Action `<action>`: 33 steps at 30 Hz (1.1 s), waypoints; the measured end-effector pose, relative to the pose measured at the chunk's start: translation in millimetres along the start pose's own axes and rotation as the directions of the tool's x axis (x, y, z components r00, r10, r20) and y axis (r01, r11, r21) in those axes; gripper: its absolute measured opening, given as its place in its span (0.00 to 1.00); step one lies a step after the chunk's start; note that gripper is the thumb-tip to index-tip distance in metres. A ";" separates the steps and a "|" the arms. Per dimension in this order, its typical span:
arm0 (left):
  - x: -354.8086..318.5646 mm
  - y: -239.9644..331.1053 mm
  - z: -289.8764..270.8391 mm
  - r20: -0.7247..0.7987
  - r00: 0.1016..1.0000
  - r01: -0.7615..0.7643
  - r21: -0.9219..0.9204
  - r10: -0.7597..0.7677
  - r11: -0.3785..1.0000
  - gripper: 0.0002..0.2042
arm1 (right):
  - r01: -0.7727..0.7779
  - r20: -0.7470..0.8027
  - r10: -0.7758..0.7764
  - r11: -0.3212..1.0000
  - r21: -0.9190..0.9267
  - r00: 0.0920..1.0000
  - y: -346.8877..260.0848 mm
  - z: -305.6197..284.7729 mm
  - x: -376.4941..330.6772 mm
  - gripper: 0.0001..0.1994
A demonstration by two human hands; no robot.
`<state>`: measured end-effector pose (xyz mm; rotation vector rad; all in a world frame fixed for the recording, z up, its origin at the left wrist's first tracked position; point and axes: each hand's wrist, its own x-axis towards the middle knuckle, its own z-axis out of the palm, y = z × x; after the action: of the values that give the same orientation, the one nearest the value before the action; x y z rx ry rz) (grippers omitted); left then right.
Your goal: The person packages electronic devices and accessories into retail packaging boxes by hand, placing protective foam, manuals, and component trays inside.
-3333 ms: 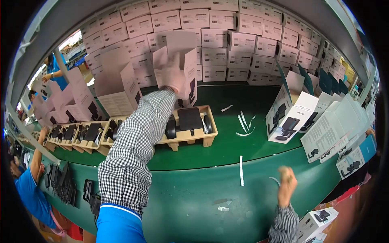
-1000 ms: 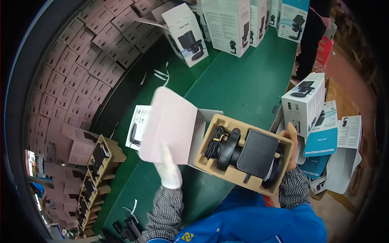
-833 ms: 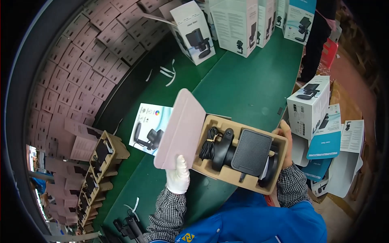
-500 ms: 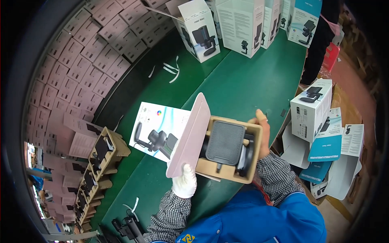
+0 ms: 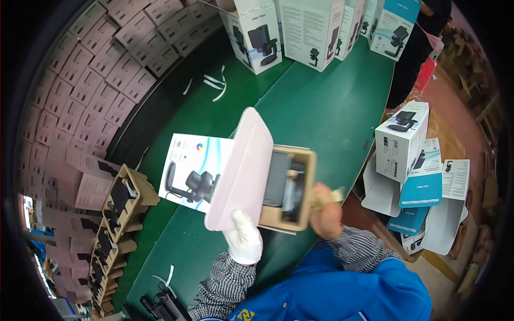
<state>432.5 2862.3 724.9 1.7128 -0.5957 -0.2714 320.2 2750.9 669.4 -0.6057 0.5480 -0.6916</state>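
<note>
A white printed box lies on the green table with its pale flap raised. Partly inside its end is a brown cardboard tray holding a black microphone and dark parts; the flap hides the box's opening. My left hand, in a white glove, grips the lower part of the flap, thumb in front and fingers behind. Beside the tray's outer end is my bare right hand, smeared by motion. A small yellowish patch shows at its fingers, too blurred to make out.
Upright printed boxes stand at the far table edge. More trays with microphones line the left, before a wall of stacked boxes. Boxes and flattened cartons pile at right. White strips and a black device lie on the table.
The tray has slid left, deeper into the box, and the flap now covers more of the microphone. My right hand has come off the tray's far corner and moved lower along its end.
</note>
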 end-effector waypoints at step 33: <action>46.9 -11.6 6.7 0.501 0.796 -0.605 0.648 0.339 0.462 0.25 | 0.258 0.152 0.255 -0.455 -0.853 0.955 -123.0 50.1 73.5 0.20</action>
<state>471.3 2833.5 718.8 2.2544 -1.6056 0.2010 348.5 2638.6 767.5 -2.5619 0.7787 0.2770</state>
